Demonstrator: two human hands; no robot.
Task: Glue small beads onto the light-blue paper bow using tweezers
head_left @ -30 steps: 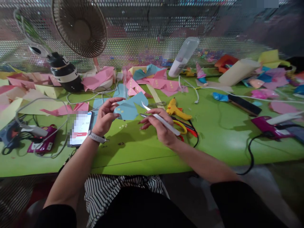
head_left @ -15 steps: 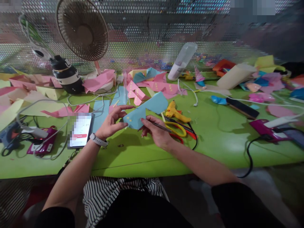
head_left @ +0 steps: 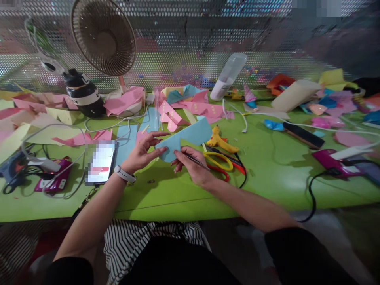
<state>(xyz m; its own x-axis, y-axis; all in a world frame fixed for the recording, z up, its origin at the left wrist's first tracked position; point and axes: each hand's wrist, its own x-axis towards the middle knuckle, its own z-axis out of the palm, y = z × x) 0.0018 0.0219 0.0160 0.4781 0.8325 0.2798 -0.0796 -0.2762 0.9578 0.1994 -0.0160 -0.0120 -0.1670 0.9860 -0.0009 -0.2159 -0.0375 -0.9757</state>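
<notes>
A light blue paper piece [head_left: 190, 135], folded with a lower flap, is held up over the green table between my two hands. My left hand [head_left: 145, 152], with a white band at the wrist, pinches its left end; the thumb presses on the flap. The thumb and fingers of my right hand [head_left: 191, 162] grip the flap's right edge. Across that same hand lies a thin dark pen-like tool [head_left: 196, 160], whose exact kind I cannot make out. Close by on the right are a yellow glue gun [head_left: 221, 140] and scissors with yellow loops [head_left: 221, 161].
A phone [head_left: 101, 164] lies left of my left wrist. Pink paper pieces [head_left: 196, 109] and cables spread along the back. Behind stand a fan [head_left: 103, 37], a black bottle [head_left: 83, 95] and a leaning clear bottle [head_left: 228, 77]. Purple power strips [head_left: 338, 164] lie at both sides.
The blue flap has turned, so its small yellow marks no longer show. My left thumb has shifted onto the paper, and my right hand has moved slightly left.
</notes>
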